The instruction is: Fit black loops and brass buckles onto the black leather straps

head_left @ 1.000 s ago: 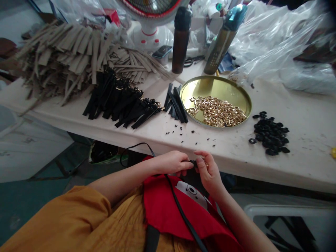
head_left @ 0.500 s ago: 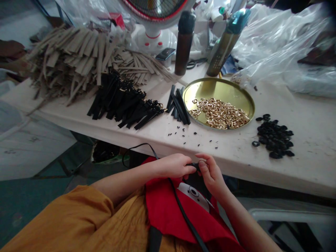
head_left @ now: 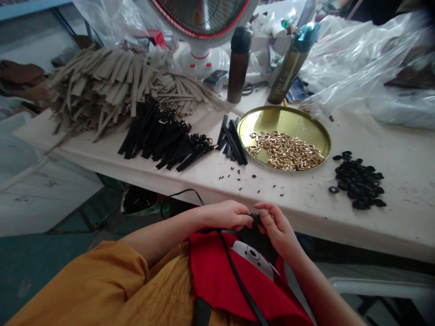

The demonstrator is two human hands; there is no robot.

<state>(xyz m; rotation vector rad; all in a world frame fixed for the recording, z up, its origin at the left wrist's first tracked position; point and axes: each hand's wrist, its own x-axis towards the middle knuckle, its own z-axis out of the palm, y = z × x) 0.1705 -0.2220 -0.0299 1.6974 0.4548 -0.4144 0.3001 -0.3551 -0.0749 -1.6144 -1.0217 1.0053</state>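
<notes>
Just below the table's front edge, my left hand and my right hand meet over my lap. Both pinch a small black piece between their fingertips; it looks like the end of a black strap, but most of it is hidden. On the table ahead lies a round gold tray holding several small gold buckles. A heap of black rings sits to its right. Short black straps lie left of the tray, and a row of black straps with fittings lies further left.
A big pile of tan strips fills the back left of the white table. Behind stand a fan base, a dark bottle, a gold spray can and clear plastic bags. A black cord crosses the red cloth on my lap.
The view has tilted slightly, so the table sits lower in frame. My hands stay together at the same spot, fingers shifting a little on the small black piece.
</notes>
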